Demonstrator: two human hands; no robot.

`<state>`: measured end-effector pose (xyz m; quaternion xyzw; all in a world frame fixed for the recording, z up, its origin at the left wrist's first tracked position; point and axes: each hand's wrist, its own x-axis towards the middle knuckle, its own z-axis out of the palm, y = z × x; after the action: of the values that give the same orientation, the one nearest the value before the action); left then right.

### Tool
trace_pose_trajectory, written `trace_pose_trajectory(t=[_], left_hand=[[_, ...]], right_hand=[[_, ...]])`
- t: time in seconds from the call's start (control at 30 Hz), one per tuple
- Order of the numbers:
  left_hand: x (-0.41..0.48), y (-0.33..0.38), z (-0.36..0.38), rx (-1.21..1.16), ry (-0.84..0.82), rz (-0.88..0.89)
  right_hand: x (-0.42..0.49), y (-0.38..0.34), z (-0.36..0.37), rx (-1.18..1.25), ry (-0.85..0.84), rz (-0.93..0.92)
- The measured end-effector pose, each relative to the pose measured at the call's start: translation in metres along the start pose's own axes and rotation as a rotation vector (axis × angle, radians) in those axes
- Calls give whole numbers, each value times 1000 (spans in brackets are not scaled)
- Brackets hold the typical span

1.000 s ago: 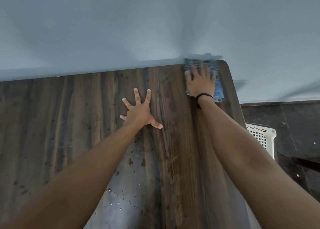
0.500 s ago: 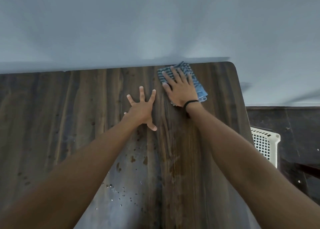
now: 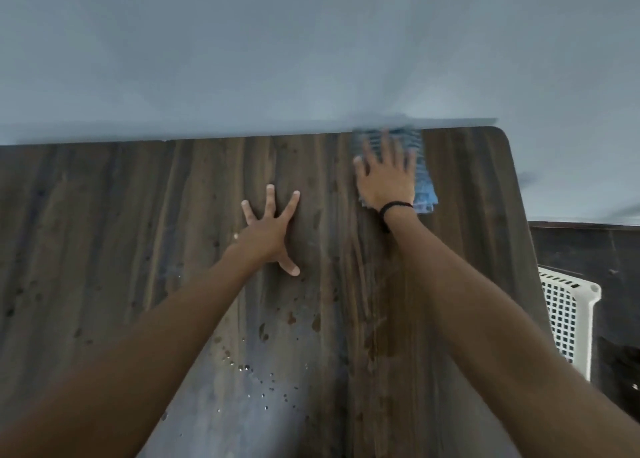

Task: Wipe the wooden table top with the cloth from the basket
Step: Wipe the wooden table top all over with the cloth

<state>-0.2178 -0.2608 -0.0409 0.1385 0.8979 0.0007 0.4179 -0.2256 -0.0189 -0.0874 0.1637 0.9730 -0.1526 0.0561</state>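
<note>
While a blue-and-white striped cloth lies flat at the far edge of the dark wood-grain counter, a little short of its rounded far-right corner, a person's right hand presses it down from above. The fingers are straight and slightly spread over the fabric, and blur hides their tips and the cloth's far hem. A thin black band circles that wrist.

The wiping appears to be under way along the strip nearest the pale grey-blue wall, which meets the counter's far edge and leaves no room to push further. The next stroke probably has to come back toward the person or sweep left, with the palm kept flat so the cloth does not bunch.

Leftward, the left hand is in the way. It is planted on bare wood just beside the cloth, fingers splayed wide and holding nothing, seemingly as a brace, and it would need lifting.

Nearer the person, scattered droplets and dark spots mark the middle of the counter, apparently unwiped.

Beyond the counter's right edge, a white plastic lattice basket sits low on the dark floor, well apart from the cloth.
</note>
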Motion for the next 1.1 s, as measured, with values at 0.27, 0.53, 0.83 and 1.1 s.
trace_pose_trajectory(t=[0.27, 0.53, 0.83, 1.1], left_hand=[[-3, -3, 1, -30, 49, 22], [-3, -6, 4, -22, 78, 22], [-7, -4, 1, -46, 85, 40], [-7, -1, 0, -41, 64, 25]], right_hand=[[24, -15, -8, -49, -88, -180], [-12, -9, -4, -37, -57, -189], [-38, 8, -3, -87, -73, -166], [-87, 23, -1, -34, -10, 25]])
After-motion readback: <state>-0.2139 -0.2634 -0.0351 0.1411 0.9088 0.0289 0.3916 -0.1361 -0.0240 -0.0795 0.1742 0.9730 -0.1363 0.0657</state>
